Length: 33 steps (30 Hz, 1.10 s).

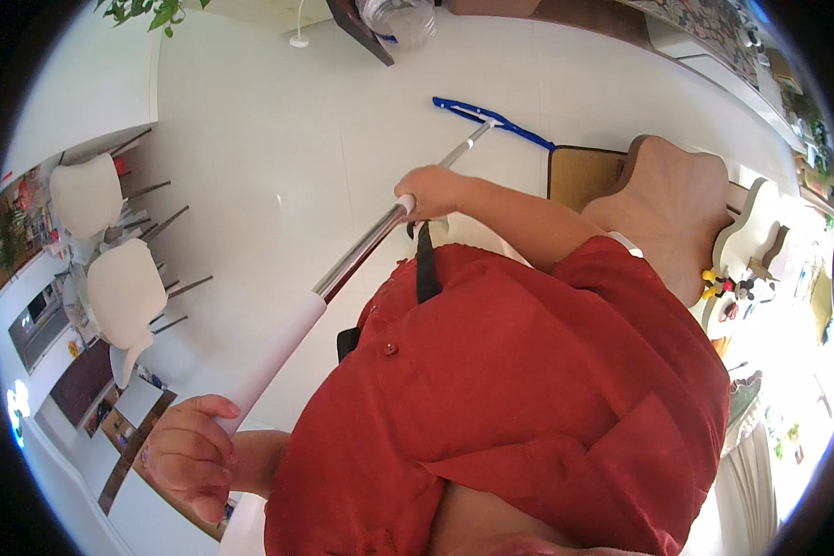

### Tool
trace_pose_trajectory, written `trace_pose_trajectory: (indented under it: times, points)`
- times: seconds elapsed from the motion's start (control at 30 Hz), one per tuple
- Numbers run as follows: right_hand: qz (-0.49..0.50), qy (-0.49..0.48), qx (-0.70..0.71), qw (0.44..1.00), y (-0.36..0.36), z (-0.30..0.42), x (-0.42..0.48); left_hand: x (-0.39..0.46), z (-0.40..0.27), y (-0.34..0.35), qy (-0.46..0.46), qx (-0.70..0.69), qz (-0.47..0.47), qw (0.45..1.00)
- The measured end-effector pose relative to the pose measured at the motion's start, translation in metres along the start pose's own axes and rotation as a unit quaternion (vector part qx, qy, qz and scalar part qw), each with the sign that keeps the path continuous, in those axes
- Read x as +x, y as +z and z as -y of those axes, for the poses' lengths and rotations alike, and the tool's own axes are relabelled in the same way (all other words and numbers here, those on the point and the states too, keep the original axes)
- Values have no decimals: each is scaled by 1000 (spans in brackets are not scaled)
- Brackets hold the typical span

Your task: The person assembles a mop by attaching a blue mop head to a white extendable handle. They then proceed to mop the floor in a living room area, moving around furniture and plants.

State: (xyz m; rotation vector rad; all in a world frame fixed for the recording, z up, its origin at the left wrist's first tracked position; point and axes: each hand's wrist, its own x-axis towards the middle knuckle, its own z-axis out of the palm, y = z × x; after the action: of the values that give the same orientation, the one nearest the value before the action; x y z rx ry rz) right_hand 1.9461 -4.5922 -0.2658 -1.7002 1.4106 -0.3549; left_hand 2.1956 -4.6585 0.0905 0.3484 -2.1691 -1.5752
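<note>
A flat mop with a long pole runs diagonally across the view. My left hand (189, 452) is curled around the top end of its white handle grip (278, 354), low on the left. Farther down the chrome pole (361, 250), my right hand (431, 191) grips it by a white collar, in front of my red shirt (528, 361). The blue mop head (493, 121) lies on the pale tiled floor (264, 139). Its right end meets the corner of a tan mat with a dark border (584, 174); whether it overlaps the mat, I cannot tell.
A wooden table with a wavy edge (667, 208) stands to the right, near a Mickey Mouse figure (726, 285). White chairs (125, 292) with thin dark legs are on the left. At the top, a clear plastic bag (406, 21) sits by a dark panel (361, 31).
</note>
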Motion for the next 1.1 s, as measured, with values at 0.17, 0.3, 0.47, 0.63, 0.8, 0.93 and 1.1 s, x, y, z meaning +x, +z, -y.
trace_pose_trajectory:
  times: [0.17, 0.3, 0.47, 0.63, 0.8, 0.93, 1.1]
  points:
    - [-122, 35, -19, 992, 2, -30, -14, 9, 16, 30, 44, 33, -37, 998]
    - [-280, 140, -18, 950, -7, -114, -40, 28, 90, 42, 9, -33, -53, 998]
    - [-225, 336, -120, 907, -18, -233, -76, 65, 187, 125, -152, -169, -149, 962]
    - [-146, 385, -115, 904, -44, -236, -69, 78, 191, 131, -189, -225, -150, 944]
    - [-152, 326, -124, 925, -27, -190, -15, 53, 174, 82, -162, -183, -219, 945]
    - [-132, 239, -133, 953, 7, -136, 15, -11, 143, 63, -149, -182, -294, 926]
    - [-69, 140, -106, 982, 58, -54, 36, -110, 96, 59, -143, -153, -407, 889]
